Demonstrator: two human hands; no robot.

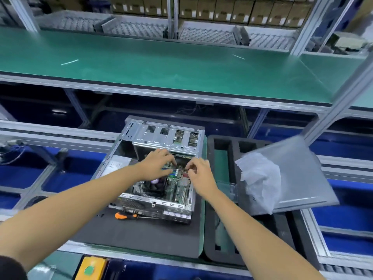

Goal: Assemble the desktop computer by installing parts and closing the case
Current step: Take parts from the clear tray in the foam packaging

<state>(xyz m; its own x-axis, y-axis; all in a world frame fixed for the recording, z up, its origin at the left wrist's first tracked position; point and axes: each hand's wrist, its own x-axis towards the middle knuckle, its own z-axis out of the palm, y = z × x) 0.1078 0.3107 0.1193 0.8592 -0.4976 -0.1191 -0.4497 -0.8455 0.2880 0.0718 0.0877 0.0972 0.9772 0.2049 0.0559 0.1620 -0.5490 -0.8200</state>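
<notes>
Inside the open computer case (pixel 161 170) on the black mat of the table (pixel 141 239), from the head view, we hold both hands over the motherboard (pixel 179 184). Our left hand (pixel 159 164) has curled fingers touching the board; our right hand (pixel 199 174) pinches something small that we cannot identify. We judge the board fragile and stiff, best held at the edges. We count one case, one screwdriver (pixel 129 215) and one side panel (pixel 292 174).

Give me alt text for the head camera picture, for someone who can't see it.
Two bare hands, left hand and right hand, reach into an open computer case and work with curled fingers over its circuit board. An orange-handled screwdriver lies on the dark mat in front of the case, and a grey side panel with a plastic bag rests to the right.
</notes>
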